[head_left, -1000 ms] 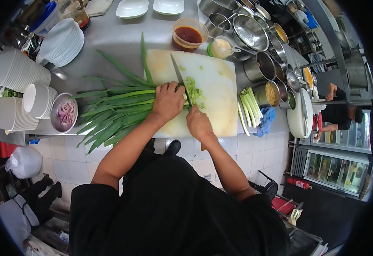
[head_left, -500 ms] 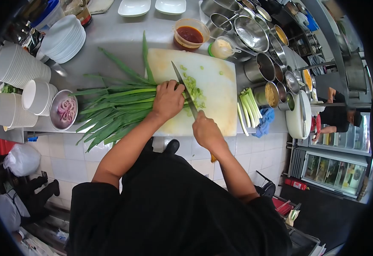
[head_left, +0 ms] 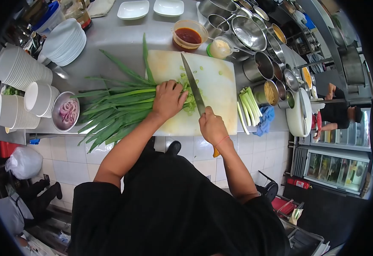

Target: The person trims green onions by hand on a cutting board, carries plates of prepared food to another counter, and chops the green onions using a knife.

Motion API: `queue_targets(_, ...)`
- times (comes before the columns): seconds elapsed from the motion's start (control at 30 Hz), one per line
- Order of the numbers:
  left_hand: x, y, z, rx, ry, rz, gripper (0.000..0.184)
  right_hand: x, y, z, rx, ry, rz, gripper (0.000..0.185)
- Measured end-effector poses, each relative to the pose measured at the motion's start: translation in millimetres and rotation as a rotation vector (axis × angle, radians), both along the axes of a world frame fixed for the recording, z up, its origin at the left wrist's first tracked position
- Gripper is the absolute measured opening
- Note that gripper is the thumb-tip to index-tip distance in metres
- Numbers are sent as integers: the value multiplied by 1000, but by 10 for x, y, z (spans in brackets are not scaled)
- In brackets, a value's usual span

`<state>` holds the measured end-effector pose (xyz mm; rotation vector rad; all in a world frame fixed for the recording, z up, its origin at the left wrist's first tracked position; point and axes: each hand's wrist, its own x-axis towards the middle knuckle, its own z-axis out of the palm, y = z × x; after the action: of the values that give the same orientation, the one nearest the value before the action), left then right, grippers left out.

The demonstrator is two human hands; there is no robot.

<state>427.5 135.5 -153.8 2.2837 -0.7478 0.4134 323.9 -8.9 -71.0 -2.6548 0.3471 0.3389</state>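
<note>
My left hand (head_left: 168,99) is closed over the cut end of a bunch of spring onions (head_left: 120,100), pressing it to the white cutting board (head_left: 220,96). The long green leaves fan out leftward past the board's edge. In my right hand (head_left: 213,127) is a long kitchen knife (head_left: 193,83) with a yellow handle, its blade pointing away from me. Chopped spring onion pieces (head_left: 190,102) lie between my left hand and the blade, partly behind the knife. Whitish-green stalks (head_left: 249,106) rest to the right of the board.
A metal bowl of sliced red onion (head_left: 65,112) and stacked white bowls (head_left: 24,68) stand on the left. A tub of red sauce (head_left: 189,35) sits behind the board. Metal pots (head_left: 256,66) and a blue cloth (head_left: 264,120) are on the right. Another person (head_left: 338,115) is at far right.
The knife and my right hand have moved a little to the right, away from my left hand. My left hand stays on the spring onions.
</note>
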Motion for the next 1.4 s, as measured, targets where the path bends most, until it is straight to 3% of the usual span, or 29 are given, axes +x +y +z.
queue_targets(0.47, -12, 13, -15, 120, -21, 61, 18, -215, 147, 281, 0, 110, 85, 16)
queue_targets(0.7, 22, 8, -44, 93, 14, 40, 19, 199, 229, -617, 3, 29, 26, 19)
queue_targets(0.8, 3, 23, -56, 67, 77, 49, 19, 236, 131, -600, 73, 7, 19, 20)
queue_targets(1.03, 3, 15, -17, 65, -17, 77, 20, -43, 128, 197, 11, 120, 53, 21)
queue_targets(1.13, -1, 21, -27, 86, 3, 70, 20, -147, 167, 264, -3, 128, 88, 17)
queue_targets(1.23, 26, 21, -60, 80, 40, 47, 19, -23, 213, 56, -6, 193, 46, 17)
queue_targets(1.3, 21, 28, -56, 70, 54, 50, 20, 143, 241, -366, -26, 117, 65, 17)
queue_targets(1.4, 31, 39, -41, 51, 42, 50, 21, 295, 269, -583, 37, 18, 26, 20)
